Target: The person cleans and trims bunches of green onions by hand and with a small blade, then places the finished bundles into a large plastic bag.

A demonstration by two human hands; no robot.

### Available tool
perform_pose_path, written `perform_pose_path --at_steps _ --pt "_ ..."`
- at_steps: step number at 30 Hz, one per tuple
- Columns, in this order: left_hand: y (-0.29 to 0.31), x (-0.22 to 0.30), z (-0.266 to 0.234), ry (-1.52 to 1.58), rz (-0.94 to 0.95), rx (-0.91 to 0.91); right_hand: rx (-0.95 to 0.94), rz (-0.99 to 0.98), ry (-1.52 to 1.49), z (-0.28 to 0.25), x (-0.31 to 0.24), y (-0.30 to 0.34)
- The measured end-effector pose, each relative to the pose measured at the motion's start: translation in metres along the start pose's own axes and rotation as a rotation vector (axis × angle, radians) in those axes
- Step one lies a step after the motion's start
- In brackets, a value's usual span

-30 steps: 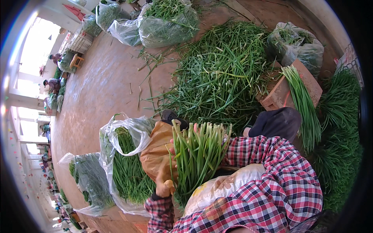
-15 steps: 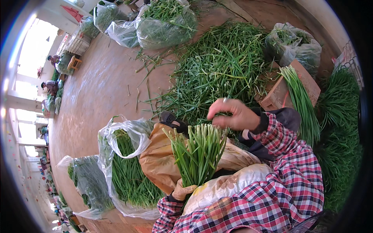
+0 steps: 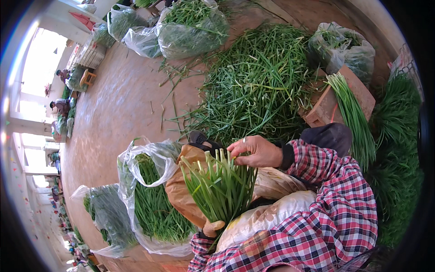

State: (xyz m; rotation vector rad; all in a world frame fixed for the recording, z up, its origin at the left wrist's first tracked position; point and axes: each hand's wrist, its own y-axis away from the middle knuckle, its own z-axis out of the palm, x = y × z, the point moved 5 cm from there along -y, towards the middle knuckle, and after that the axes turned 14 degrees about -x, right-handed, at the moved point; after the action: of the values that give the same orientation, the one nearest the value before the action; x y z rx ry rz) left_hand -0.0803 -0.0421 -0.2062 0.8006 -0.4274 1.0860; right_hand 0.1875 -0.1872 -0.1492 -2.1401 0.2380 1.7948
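Two bare hands are at work on my remote feed, both on one bunch of green stalks [image 3: 219,186], which stands over the lap with its pale cut ends up and leans a little to the left. I see the left hand [image 3: 212,227] low on the bunch, its thumb folded across the stalks in a closed grip; its other fingers are mostly hidden from me. My view has the right hand [image 3: 262,153] at the upper right edge of the bunch, index finger and thumb drawn close together by the cut ends — whether a stalk is pinched between them, I cannot tell.

Left of the bunch I have a clear plastic bag [image 3: 158,180] packed with greens, and another bag [image 3: 108,208] beyond it. Ahead lies a loose heap of greens [image 3: 258,81]; to the right, more long stalks [image 3: 353,118] rest across a brown stand [image 3: 319,113].
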Motion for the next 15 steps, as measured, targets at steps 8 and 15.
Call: perform_pose_path --at_steps 8,15 --pt "-0.003 -0.007 0.014 0.000 0.027 0.107 0.255 0.711 0.871 -0.079 0.037 0.007" --pt "-0.006 0.003 0.020 -0.154 0.060 0.081 -0.151 0.130 0.137 -0.007 -0.047 -0.021"
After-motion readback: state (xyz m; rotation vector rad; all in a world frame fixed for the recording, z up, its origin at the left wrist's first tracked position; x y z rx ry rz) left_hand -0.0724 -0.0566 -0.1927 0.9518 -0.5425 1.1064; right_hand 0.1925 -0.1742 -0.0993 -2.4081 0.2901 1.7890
